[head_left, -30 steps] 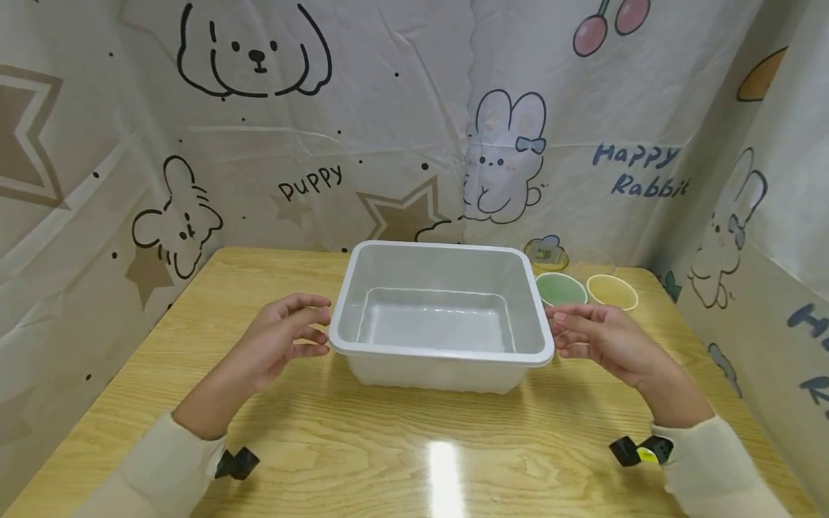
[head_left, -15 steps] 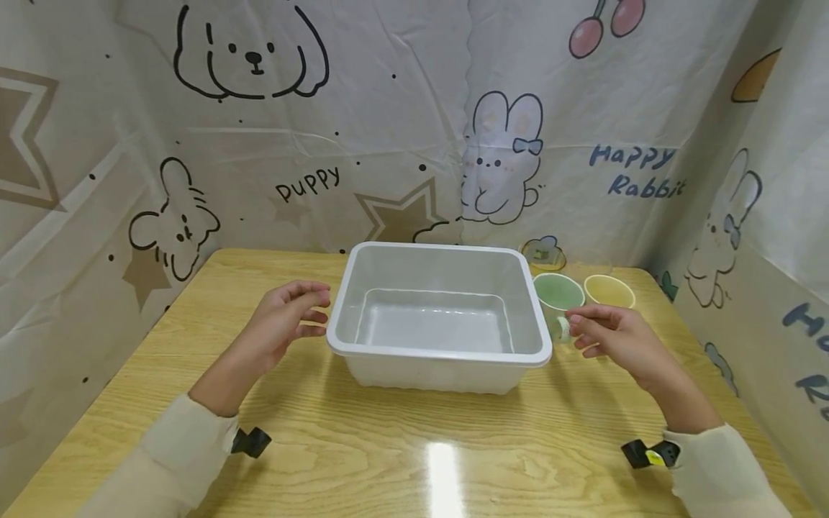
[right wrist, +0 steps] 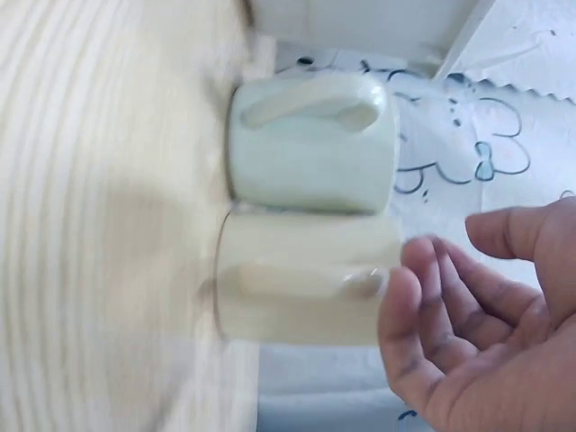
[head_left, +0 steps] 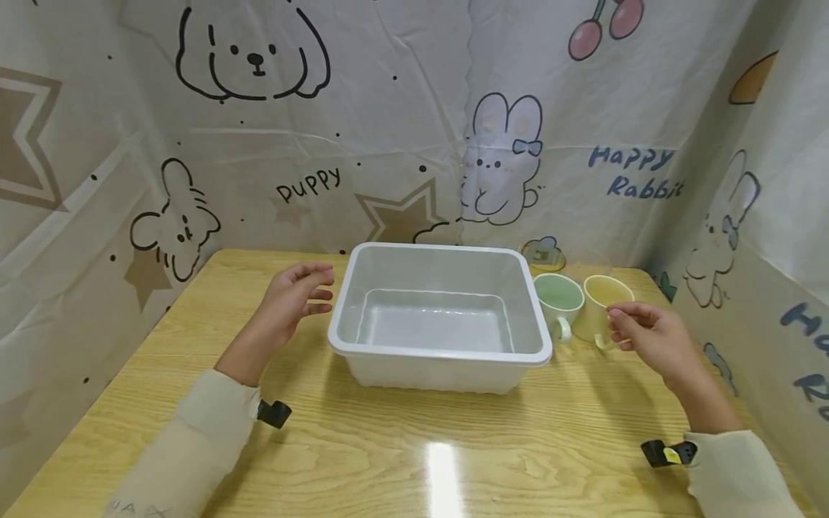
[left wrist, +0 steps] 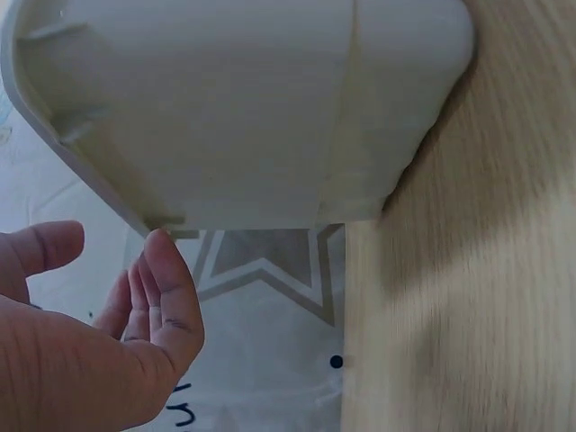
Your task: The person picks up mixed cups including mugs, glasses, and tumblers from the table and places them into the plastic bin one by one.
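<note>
A white rectangular plastic basin point(head_left: 440, 355) stands mid-table with nothing inside. My left hand point(head_left: 293, 302) hovers beside its left rim, fingers relaxed and holding nothing; the left wrist view has the fingertips point(left wrist: 166, 261) close by the basin's edge. To the basin's right stand a green mug point(head_left: 560, 296) and a yellow mug point(head_left: 599, 309) side by side, their handles toward me. My right hand point(head_left: 654, 338) is in front of the yellow mug, its fingers loosely bent near the rim and handle. In the right wrist view a gap shows between thumb and fingers, beside the yellow mug point(right wrist: 306, 315).
A clear container point(head_left: 544, 253) with a yellowish rim sits behind the mugs at the table's back edge. Printed cloth point(head_left: 401, 108) hangs along the back and both sides. The wooden table point(head_left: 363, 446) extends in front of the basin.
My right hand has moved right from the basin's rim, past the green mug to the yellow one, uncovering the mug handles. My left hand has shifted slightly farther back along the basin's left side.
</note>
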Available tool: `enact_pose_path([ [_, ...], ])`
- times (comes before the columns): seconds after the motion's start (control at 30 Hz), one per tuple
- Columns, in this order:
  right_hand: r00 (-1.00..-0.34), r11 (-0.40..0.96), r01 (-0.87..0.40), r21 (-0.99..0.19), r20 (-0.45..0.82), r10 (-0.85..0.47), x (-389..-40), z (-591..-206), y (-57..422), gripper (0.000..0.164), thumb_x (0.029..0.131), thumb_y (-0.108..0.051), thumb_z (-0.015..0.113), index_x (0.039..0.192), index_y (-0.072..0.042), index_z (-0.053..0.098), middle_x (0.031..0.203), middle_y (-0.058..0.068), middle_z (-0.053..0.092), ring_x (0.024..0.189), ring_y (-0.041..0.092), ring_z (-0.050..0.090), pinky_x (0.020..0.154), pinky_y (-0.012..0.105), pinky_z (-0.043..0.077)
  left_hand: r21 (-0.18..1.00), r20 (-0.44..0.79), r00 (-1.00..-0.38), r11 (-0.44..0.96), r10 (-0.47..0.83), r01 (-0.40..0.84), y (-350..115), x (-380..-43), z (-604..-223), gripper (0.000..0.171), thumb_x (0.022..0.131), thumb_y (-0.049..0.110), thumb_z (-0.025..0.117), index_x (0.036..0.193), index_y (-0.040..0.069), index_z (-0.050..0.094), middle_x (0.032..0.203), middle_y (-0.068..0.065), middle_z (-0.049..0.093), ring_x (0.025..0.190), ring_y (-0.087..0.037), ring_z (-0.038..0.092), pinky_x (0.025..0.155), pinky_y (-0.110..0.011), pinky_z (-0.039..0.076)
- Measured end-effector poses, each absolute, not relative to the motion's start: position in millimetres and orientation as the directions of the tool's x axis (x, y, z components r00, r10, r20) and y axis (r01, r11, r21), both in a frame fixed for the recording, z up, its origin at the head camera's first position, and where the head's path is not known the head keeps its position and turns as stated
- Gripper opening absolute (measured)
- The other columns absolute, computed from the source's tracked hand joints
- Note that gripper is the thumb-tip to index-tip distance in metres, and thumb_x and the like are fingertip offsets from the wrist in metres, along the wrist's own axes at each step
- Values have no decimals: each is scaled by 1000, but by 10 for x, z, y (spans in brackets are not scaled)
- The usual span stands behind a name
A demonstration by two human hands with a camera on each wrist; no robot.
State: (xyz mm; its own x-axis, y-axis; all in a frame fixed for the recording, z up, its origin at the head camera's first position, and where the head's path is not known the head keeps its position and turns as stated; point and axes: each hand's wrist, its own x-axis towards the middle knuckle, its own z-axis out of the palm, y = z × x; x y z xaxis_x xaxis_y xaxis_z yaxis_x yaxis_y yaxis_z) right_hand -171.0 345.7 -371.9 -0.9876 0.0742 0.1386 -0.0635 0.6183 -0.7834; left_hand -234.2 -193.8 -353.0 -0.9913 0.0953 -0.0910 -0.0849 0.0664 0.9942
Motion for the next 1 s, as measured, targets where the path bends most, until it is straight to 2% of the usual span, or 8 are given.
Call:
enact_pose_path([
  [0.2,-950,744,21,-668,220,224,-1681,-3782,3538,45,108,-33,51,122,7,65,97,18,68,70,-1,59,57,20,52,992,-119,-988,-30,100,-123,-1883,-2549,-3507,33,103,32,62,127,10,56,120,-7,52,101,-22,60,90,-29,58],
  [0.3,-952,757,66,-650,187,244,-1674,-3802,3590,49,107,-38,51,122,7,65,100,22,69,71,1,60,56,22,51,991,-122,-988,-49,99,-128,-1851,-2629,-3494,31,103,29,61,127,8,55,121,-8,52,96,-19,61,90,-28,57],
  [0.47,-975,721,104,-685,72,209,-1665,-3810,3672,63,107,-47,48,127,11,62,109,28,68,78,12,66,62,29,58,991,-106,-991,-73,85,-112,-1801,-2726,-3506,28,103,25,61,126,9,56,123,-10,54,93,-17,62,81,-23,56],
  [0.67,-985,699,144,-700,-36,166,-1682,-3845,3717,70,106,-51,47,128,15,59,110,28,67,84,20,67,67,34,60,992,-80,-994,-91,72,-87,-1774,-2779,-3540,26,103,25,62,125,11,58,122,-8,56,95,-18,60,80,-23,55],
  [0.83,-987,651,162,-741,-114,116,-1690,-3850,3734,73,107,-51,46,132,17,55,116,27,67,87,14,67,72,33,61,991,-61,-996,-114,65,-68,-1743,-2810,-3549,29,103,24,61,129,10,58,126,-11,54,95,-18,60,80,-23,54],
  [1.0,-979,611,203,-765,-171,112,-1690,-3856,3728,77,105,-54,47,135,16,52,117,22,67,87,10,65,75,32,61,991,-40,-997,-125,64,-48,-1683,-2826,-3550,31,103,22,61,130,7,60,117,-5,58,93,-16,62,79,-23,53],
])
